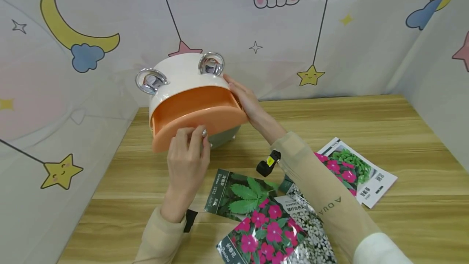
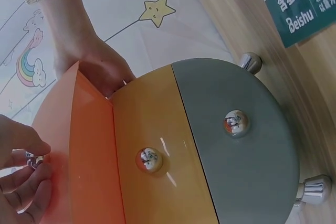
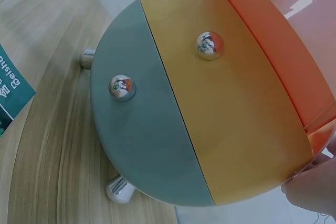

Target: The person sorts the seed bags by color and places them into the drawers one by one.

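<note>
A round white drawer box [image 1: 183, 72] with chrome ears stands at the back of the table. Its top orange drawer [image 1: 220, 122] is pulled out, and only bare orange shows in the visible part of the inside. My left hand [image 1: 188, 154] pinches the small chrome knob [image 1: 204, 133] on that drawer's front. Against the box's right side rests my right hand [image 1: 247, 99], fingers extended along the white shell. The yellow drawer [image 2: 152, 114] and the green drawer [image 2: 220, 98] below are closed, each with a round chrome knob.
Seed packets lie on the wooden table [image 1: 121, 182]: a green-leaf one [image 1: 245, 194], a pink-flower one [image 1: 265, 231], a white-flower one [image 1: 316, 235] under my right forearm, and others [image 1: 366, 174] to the right. A printed cloth [image 1: 234, 23] hangs behind.
</note>
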